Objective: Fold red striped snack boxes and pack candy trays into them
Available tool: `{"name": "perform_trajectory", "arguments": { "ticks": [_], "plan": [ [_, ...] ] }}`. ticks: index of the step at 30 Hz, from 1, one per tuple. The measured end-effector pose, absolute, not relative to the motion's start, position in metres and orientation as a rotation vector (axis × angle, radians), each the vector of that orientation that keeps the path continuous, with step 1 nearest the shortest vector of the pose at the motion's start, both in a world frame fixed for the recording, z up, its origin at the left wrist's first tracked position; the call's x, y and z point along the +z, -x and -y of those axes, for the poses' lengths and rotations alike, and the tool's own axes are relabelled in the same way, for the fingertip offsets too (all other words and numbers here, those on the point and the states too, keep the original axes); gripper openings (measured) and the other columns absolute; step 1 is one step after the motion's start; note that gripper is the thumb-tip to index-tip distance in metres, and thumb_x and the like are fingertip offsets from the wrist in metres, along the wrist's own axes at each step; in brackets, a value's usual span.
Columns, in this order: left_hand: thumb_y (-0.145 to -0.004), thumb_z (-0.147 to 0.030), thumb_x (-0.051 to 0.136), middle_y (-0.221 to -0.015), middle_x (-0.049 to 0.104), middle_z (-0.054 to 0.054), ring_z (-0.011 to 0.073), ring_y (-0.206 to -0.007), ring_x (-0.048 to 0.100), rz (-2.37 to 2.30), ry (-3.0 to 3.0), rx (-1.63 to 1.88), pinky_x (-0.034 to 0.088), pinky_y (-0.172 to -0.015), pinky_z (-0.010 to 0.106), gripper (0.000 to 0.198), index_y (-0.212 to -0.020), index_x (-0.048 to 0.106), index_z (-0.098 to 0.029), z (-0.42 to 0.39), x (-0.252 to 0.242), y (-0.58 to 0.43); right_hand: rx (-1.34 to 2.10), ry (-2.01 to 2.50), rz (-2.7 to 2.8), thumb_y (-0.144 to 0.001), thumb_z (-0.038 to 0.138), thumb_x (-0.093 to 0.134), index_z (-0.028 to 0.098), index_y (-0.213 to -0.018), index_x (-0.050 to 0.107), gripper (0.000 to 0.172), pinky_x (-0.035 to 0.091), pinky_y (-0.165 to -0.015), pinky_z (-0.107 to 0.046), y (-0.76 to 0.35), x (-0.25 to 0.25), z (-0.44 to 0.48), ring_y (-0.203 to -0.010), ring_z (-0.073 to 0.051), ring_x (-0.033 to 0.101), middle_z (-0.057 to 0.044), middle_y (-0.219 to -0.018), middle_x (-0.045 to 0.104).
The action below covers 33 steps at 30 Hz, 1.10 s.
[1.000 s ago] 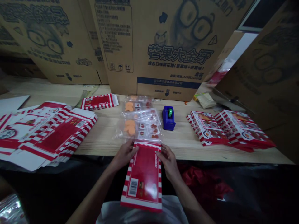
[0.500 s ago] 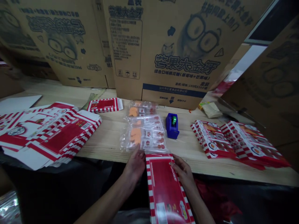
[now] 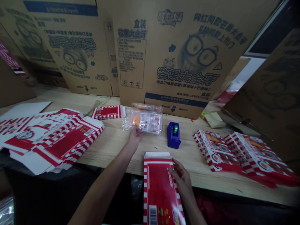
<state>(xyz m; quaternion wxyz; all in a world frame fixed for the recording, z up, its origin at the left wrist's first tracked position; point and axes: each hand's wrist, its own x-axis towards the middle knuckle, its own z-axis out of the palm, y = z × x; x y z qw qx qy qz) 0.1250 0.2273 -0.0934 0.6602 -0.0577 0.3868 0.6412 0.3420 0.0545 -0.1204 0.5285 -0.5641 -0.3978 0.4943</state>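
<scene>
My left hand (image 3: 135, 137) reaches forward to a clear plastic packet (image 3: 153, 123) on the table, its fingers closed at the packet's near left edge. An orange piece and small red-and-brown printed portions show through the film. Behind it lies another clear packet (image 3: 147, 107), partly covered. My right hand (image 3: 182, 176) grips the right side of a red-and-white striped carton (image 3: 159, 184), thumb on top. The carton lies tilted over the table's front edge, its white end flap pointing away from me. A blue tape dispenser (image 3: 173, 136) with green tape stands right of the packets.
Flat striped cartons (image 3: 67, 137) are piled at the left, with a single carton (image 3: 109, 112) behind. Filled-looking striped boxes (image 3: 215, 147) stand in rows at the right. Large brown cardboard boxes (image 3: 131, 68) wall off the back. A pale wrapper (image 3: 213, 119) lies at the back right.
My left hand has moved forward from beside the carton's end to the packets. Fewer packets lie near the front, baring table there. The carton's white flap now shows; my right hand still holds it.
</scene>
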Motion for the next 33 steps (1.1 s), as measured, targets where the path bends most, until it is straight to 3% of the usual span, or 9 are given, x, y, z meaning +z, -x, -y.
{"name": "perform_trajectory", "arguments": {
  "ticks": [7, 13, 17, 22, 28, 33],
  "plan": [
    [-0.09, -0.031, 0.052, -0.069, 0.063, 0.01, 0.0238, -0.061, 0.066, -1.003, -0.019, 1.081, 0.056, -0.066, 0.043, 0.02, -0.086, 0.056, -0.011, -0.183, -0.105, -0.106, 1.219, 1.327, 0.969, -0.065, 0.043, 0.079, 0.022, -0.117, 0.062, 0.059, 0.051, -0.089, -0.041, -0.34, -0.12, -0.055, -0.101, -0.028, 0.065, -0.009, -0.11, 0.07],
    [-0.083, -0.016, 0.06, -0.066, 0.067, 0.012, 0.0215, -0.067, 0.069, -0.965, -0.193, 1.114, 0.055, -0.075, 0.033, 0.014, -0.07, 0.059, -0.011, -0.137, -0.111, -0.093, 1.285, 1.295, 0.976, -0.071, 0.041, 0.076, 0.025, -0.128, 0.055, 0.063, 0.053, -0.085, -0.039, -0.327, -0.117, -0.052, -0.106, -0.027, 0.064, -0.008, -0.117, 0.067],
    [-0.076, -0.019, 0.069, -0.065, 0.069, 0.007, 0.0176, -0.065, 0.069, -0.972, -0.285, 1.243, 0.053, -0.072, 0.028, 0.014, -0.07, 0.058, -0.013, -0.11, -0.117, -0.092, 1.277, 1.281, 0.969, -0.07, 0.041, 0.076, 0.023, -0.13, 0.053, 0.067, 0.053, -0.084, -0.036, -0.316, -0.121, -0.051, -0.101, -0.025, 0.065, -0.007, -0.11, 0.069],
    [-0.07, -0.031, 0.078, -0.076, 0.072, 0.002, 0.014, -0.067, 0.067, -1.01, -0.493, 1.362, 0.051, -0.066, 0.022, 0.025, -0.081, 0.062, -0.015, -0.072, -0.124, -0.096, 1.314, 1.242, 0.982, -0.072, 0.038, 0.076, 0.024, -0.134, 0.049, 0.069, 0.05, -0.09, -0.038, -0.301, -0.125, -0.048, -0.1, -0.023, 0.065, -0.006, -0.109, 0.069],
    [-0.071, -0.027, 0.076, -0.114, 0.071, 0.007, 0.0227, -0.106, 0.065, -1.039, -0.687, 1.462, 0.05, -0.093, 0.03, 0.046, -0.115, 0.066, -0.018, -0.042, -0.127, -0.094, 1.358, 1.211, 1.024, -0.076, 0.038, 0.073, 0.024, -0.14, 0.044, 0.071, 0.047, -0.097, -0.038, -0.292, -0.125, -0.04, -0.109, -0.023, 0.062, -0.006, -0.118, 0.067],
    [-0.074, -0.027, 0.074, -0.118, 0.069, 0.008, 0.0254, -0.114, 0.06, -1.058, -0.709, 1.372, 0.05, -0.091, 0.03, 0.048, -0.12, 0.064, -0.02, -0.024, -0.125, -0.086, 1.422, 1.151, 1.103, -0.081, 0.036, 0.069, 0.029, -0.136, 0.049, 0.059, 0.043, -0.103, -0.037, -0.289, -0.125, -0.03, -0.123, -0.023, 0.054, -0.002, -0.138, 0.054]
  ]
}}
